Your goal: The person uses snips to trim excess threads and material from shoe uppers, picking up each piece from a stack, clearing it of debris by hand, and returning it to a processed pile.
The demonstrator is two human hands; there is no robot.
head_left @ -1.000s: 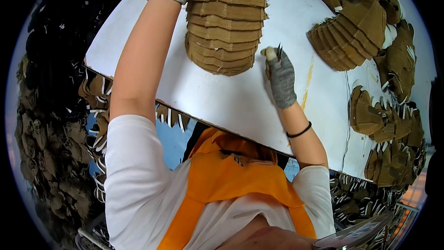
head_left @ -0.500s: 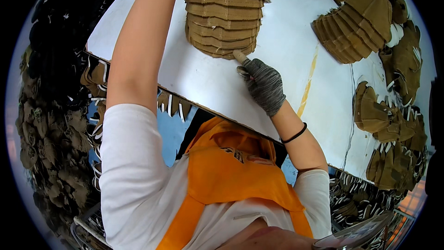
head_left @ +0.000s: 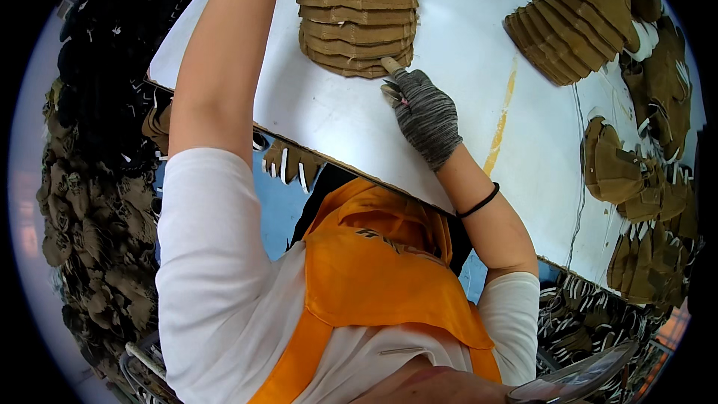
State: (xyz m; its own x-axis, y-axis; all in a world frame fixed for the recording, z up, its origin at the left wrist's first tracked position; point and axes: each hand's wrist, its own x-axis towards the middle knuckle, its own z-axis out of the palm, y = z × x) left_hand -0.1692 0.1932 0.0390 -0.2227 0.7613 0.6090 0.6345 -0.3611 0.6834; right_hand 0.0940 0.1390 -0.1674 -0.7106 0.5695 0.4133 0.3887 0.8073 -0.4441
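Observation:
An overlapping row of brown fabric pieces (head_left: 357, 19), with stitched lines and frayed edges, lies on the white tabletop (head_left: 329, 116). They look like shoe uppers. My right hand (head_left: 426, 116), in a grey knitted glove with bare fingertips, touches the row's near right edge with its outstretched index finger. Its other fingers are curled in. A small dark, pointed thing shows by the thumb, too small to name. My left forearm (head_left: 221, 67) reaches along the left side of the row to the top edge, where my left hand is out of the picture.
A second fanned stack of brown pieces (head_left: 572, 26) lies at the far right. More brown pieces with white edging (head_left: 613, 168) line the table's right side. Heaps of dark pieces (head_left: 90, 202) stand to the left. Pieces with white strips (head_left: 288, 164) show below the near edge.
The whole view has shifted slightly, with the row appearing higher. My left wrist has slid out past the top edge. My right index finger still touches the row's near edge.

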